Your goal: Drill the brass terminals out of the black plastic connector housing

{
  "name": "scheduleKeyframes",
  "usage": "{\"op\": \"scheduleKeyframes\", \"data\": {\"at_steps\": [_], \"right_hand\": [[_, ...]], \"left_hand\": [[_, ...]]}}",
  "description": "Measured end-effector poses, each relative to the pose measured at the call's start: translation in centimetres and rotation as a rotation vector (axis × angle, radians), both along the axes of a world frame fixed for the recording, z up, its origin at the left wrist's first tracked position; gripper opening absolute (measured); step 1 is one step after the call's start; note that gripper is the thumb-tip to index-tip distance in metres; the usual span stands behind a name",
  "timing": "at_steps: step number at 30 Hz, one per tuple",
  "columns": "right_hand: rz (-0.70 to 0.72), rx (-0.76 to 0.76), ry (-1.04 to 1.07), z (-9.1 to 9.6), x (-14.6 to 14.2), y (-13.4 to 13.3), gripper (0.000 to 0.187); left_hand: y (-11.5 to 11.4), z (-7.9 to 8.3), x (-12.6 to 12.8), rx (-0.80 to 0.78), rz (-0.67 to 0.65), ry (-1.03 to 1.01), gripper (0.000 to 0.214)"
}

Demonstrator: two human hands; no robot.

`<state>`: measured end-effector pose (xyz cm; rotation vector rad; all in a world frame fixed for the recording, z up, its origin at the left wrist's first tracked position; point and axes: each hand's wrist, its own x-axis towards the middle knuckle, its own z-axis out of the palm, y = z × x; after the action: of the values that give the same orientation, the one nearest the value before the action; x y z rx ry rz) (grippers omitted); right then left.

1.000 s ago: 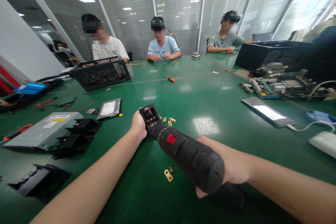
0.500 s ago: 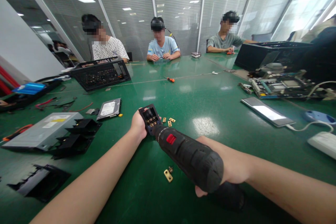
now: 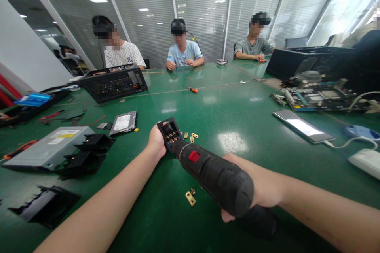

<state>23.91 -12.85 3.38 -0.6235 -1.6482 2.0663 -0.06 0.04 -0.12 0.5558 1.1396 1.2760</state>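
My left hand [image 3: 156,142] grips a small black open box [image 3: 166,125] with brass-coloured terminals inside, tilted up from the table. My right hand [image 3: 255,182] is wrapped round the handle of a black cordless drill [image 3: 216,174] with a red switch on top. The drill's nose meets the lower edge of the box; its tip and any bit are hidden from me. Just right of the box lie several small brass plates [image 3: 192,139]. Nearer to me, beneath the drill, are another brass plate [image 3: 190,198] and a small screw [image 3: 193,191].
On the left lie a hard drive [image 3: 124,122], a silver optical drive [image 3: 49,148] and black plastic brackets [image 3: 44,205]. A phone [image 3: 301,126] and a circuit board [image 3: 317,95] lie right. An orange screwdriver [image 3: 192,89] rests mid-table. Several people sit across the green table [image 3: 231,106].
Almost nothing differs. The drill's rear end has shifted very slightly to the right, while its nose stays at the box. My left hand and the box hold still.
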Motion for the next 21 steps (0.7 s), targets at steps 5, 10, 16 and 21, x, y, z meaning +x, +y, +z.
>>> {"op": "scheduleKeyframes", "data": {"at_steps": [5,10,16,21], "right_hand": [[-0.004,0.021,0.007,-0.19,0.1,0.0,0.031],[0.021,0.079,0.016,-0.02,0.16,0.13,0.03],[0.001,0.04,0.004,-0.19,0.08,0.05,0.033],[-0.015,-0.012,-0.002,-0.08,0.06,0.02,0.035]], "left_hand": [[-0.13,0.13,0.06,-0.002,0.007,-0.005,0.025],[-0.03,0.05,-0.01,-0.003,0.0,0.003,0.026],[0.09,0.0,-0.01,-0.014,0.015,0.0,0.026],[-0.07,-0.01,-0.01,-0.007,0.002,-0.012,0.027]]}}
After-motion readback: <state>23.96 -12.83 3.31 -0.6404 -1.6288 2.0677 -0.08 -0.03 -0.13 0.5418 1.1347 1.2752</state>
